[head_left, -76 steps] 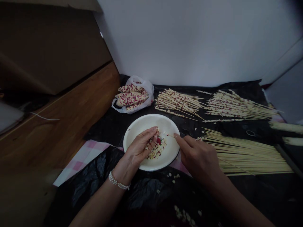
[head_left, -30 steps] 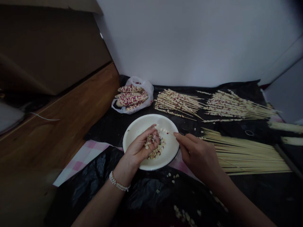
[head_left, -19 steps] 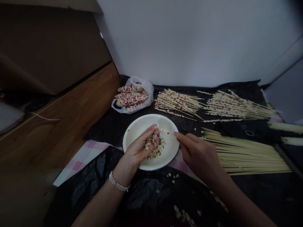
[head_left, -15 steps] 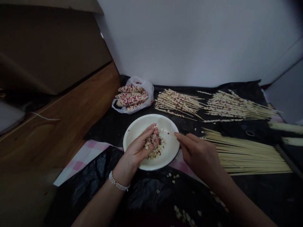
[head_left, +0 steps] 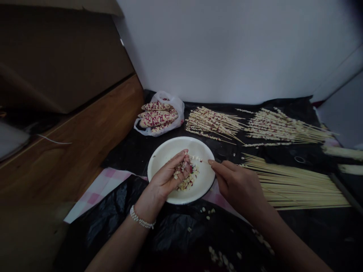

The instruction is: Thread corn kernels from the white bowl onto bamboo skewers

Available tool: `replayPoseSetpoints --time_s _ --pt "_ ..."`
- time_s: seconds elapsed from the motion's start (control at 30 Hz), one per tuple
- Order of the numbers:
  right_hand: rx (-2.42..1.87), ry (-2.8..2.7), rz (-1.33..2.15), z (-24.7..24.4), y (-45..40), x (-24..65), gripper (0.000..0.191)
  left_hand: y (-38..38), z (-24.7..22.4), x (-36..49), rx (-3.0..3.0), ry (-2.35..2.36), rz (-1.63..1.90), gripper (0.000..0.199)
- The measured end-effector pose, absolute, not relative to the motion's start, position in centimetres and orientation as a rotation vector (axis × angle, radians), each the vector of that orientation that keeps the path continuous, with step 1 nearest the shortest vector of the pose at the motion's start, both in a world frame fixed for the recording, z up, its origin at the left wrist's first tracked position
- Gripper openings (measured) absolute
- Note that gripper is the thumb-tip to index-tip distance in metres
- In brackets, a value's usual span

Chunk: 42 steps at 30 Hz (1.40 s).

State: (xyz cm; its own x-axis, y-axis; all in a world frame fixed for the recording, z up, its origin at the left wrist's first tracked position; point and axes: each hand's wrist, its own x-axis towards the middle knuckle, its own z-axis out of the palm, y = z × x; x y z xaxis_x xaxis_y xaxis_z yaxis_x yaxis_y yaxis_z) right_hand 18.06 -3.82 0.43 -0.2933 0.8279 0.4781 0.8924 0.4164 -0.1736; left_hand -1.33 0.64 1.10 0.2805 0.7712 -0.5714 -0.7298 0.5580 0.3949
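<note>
Over the white bowl [head_left: 159,151], my left hand [head_left: 170,175] is cupped around corn kernels, with a single kernel pinched between thumb and fingertip. My right hand [head_left: 236,179] pinches a thin bamboo skewer [head_left: 204,161] just past the bowl's right rim. A few pale kernels and a dark red one are threaded on the skewer, whose tip end lies close to the left fingertips. Loose white and red corn kernels [head_left: 188,185] lie in the bottom of the bowl, partly hidden by the left hand.
Behind the bowl, corn cobs [head_left: 155,120] sit in a plastic bag [head_left: 179,107]. Two piles of kernel-threaded skewers [head_left: 211,122] lie to its right. Bare skewers [head_left: 300,185] are spread beside my right hand. Stripped cobs [head_left: 344,153] lie far right. Stray kernels [head_left: 221,258] dot the black plastic sheet [head_left: 119,215].
The skewer and my right hand have shifted very slightly left and down. My left hand stays almost in the same place, still cupping kernels.
</note>
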Motion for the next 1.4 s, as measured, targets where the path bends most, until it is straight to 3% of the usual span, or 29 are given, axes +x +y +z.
replayPoseSetpoints --time_s 0.2,0.5,0.97,1.1,1.27,1.4 --pt "-1.486 -2.168 -0.164 0.3 -4.0 17.9 0.032 0.5 0.9 -1.2 0.151 0.865 1.008 0.029" --pt "-1.500 -2.135 -0.135 0.4 -4.0 17.6 0.030 0.2 1.5 -0.3 0.318 0.918 1.090 0.015" --pt "-1.498 -2.143 -0.120 -0.2 -4.2 17.2 0.030 0.1 1.4 0.1 0.272 0.967 1.008 0.018" --pt "-1.514 -2.096 -0.127 0.1 -4.0 17.6 0.028 0.6 1.7 -0.7 0.124 0.765 0.967 0.035" --pt "-1.502 -2.055 -0.124 0.3 -3.7 17.9 0.029 0.3 1.7 -1.9 0.239 0.582 0.953 0.092" --pt "-1.480 -2.071 -0.103 0.3 -3.8 17.8 0.029 0.2 1.8 -2.0 0.305 0.611 0.941 0.092"
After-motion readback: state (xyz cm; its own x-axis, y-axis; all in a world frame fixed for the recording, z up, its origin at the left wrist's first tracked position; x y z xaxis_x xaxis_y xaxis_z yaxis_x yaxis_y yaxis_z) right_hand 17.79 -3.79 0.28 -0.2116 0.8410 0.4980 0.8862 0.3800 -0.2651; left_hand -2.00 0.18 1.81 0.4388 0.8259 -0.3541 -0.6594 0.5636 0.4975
